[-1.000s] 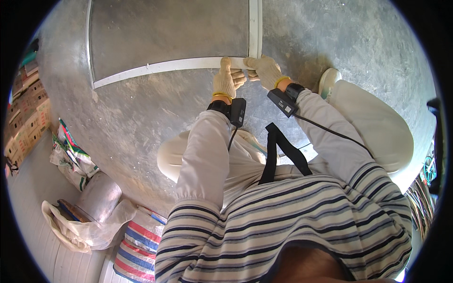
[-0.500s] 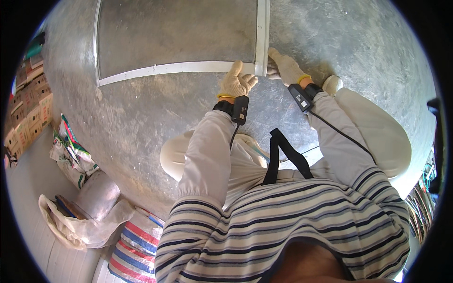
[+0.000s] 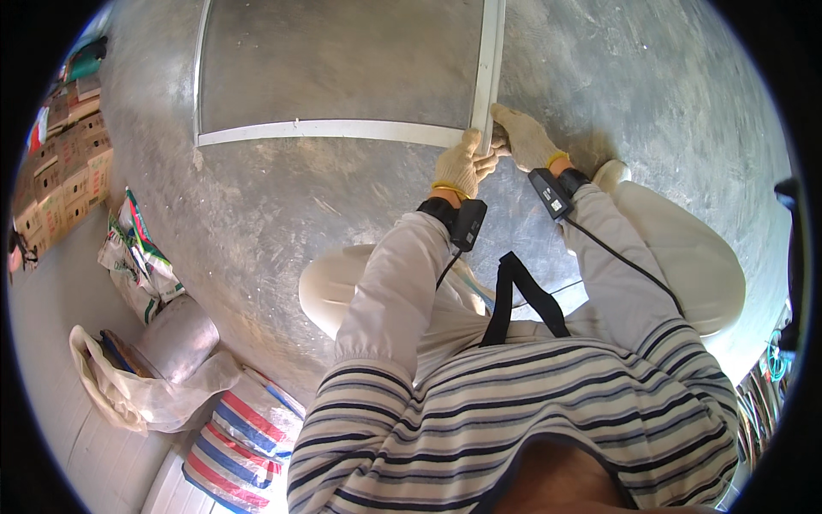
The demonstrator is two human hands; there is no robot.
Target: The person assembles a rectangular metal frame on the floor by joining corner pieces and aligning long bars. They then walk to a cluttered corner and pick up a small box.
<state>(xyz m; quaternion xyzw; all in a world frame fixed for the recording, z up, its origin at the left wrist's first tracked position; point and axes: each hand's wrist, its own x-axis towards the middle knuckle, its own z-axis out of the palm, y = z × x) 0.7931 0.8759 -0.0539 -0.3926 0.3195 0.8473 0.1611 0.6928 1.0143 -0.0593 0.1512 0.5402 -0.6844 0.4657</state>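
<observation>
A rectangular screen panel (image 3: 342, 64) with a dark, see-through sheet and a pale metal frame (image 3: 342, 129) lies over the grey floor. At its near right corner, my left hand (image 3: 460, 169), in a cream knitted glove, has its thumb up against the side bar (image 3: 485, 94) and its fingers curled at the bar's near end. My right hand (image 3: 527, 140), gloved alike, closes on the same bar from the right. Its fingertips are partly hidden beside the bar. Both wrists wear black straps with small black boxes (image 3: 550, 194).
Stacked cardboard boxes (image 3: 64, 180) line the far left. Nearer on that side are printed bags (image 3: 141, 257), a metal cylinder (image 3: 178, 338) in a clear plastic bag, and a striped woven bag (image 3: 235, 445). My bent knees flank my arms.
My left hand has slid right along the near bar to the corner, closer to my right hand. The panel appears shifted rightward in view, and the whole view has moved slightly.
</observation>
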